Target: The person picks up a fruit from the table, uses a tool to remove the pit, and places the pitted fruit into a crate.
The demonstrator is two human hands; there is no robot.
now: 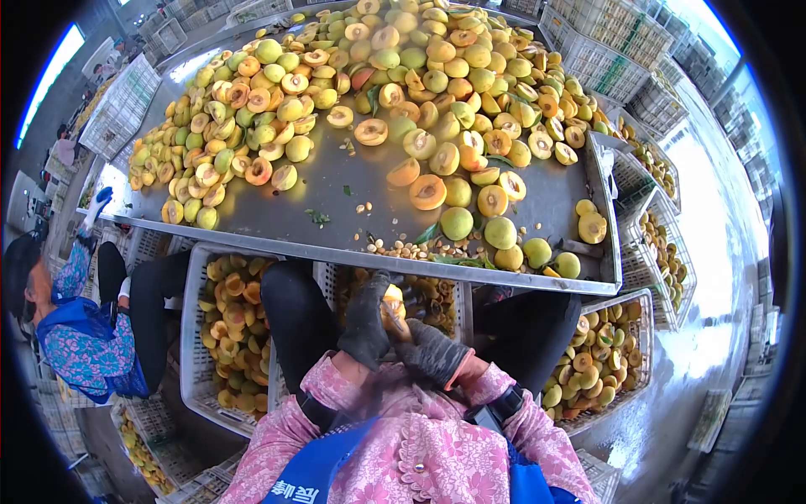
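Observation:
My left hand (366, 323), in a dark grey glove, is wrapped round a yellow-orange fruit piece (391, 307) in front of my lap. Close beside it, my right hand (431, 349), in a grey glove, is closed on something at the fruit's lower edge; a short light part shows between the hands, too small to name. Both hands are over a crate of fruit (457, 312) between my knees. Beyond them stands a metal table (336, 195) with a big heap of whole and halved fruits (403, 63). Loose pits (411, 250) lie near its front edge.
White crates of fruit halves stand left (195, 336) and right (645, 336) of my legs. The table's raised metal rim (537, 284) runs just ahead of my hands. A co-worker (92, 344) sits at the far left, one gloved hand at the table. Stacked crates (617, 42) stand behind right.

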